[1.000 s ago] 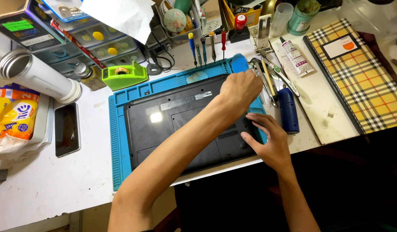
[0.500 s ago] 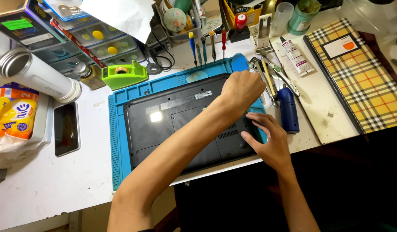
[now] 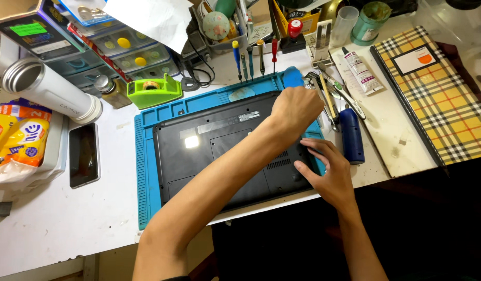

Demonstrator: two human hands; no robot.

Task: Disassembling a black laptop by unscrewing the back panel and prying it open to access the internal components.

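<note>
nearly nothing is shifting since the earlier frames: both hands are staying at the right end of the laptop, and the cam is holding the same look down.

head view: a black laptop [image 3: 225, 151] is lying bottom-up on a blue work mat [image 3: 147, 156], w/ the mat on the white bench [image 3: 58, 224]. left hand [image 3: 294, 110] is reaching across and pressing down near the far right corner, fingers curled under, so can't tell if they're pinching anything. right hand [image 3: 324, 171] is lying flat at the near right edge, fingers spread and unclenched, tips touching the case, gripping nothing. judging by the pose, it's prob. steadying the shell while the other hand is working at the corner (the mat is likely keeping it from sliding).

around it: a blue-handled tool [image 3: 351, 136] is lying just beside the right hand, w/ tweezers and pliers [image 3: 326, 91] behind it. screwdrivers [image 3: 253, 57] are standing beyond the mat's far edge, a green tape dispenser [image 3: 153, 91] at far left, a phone [image 3: 84, 154] and a white flask [image 3: 48, 91] further left, a glue tube [image 3: 359, 70] and a plaid notebook [image 3: 438, 99] to the right. the left forearm is crossing over the laptop and hiding part of it.
</note>
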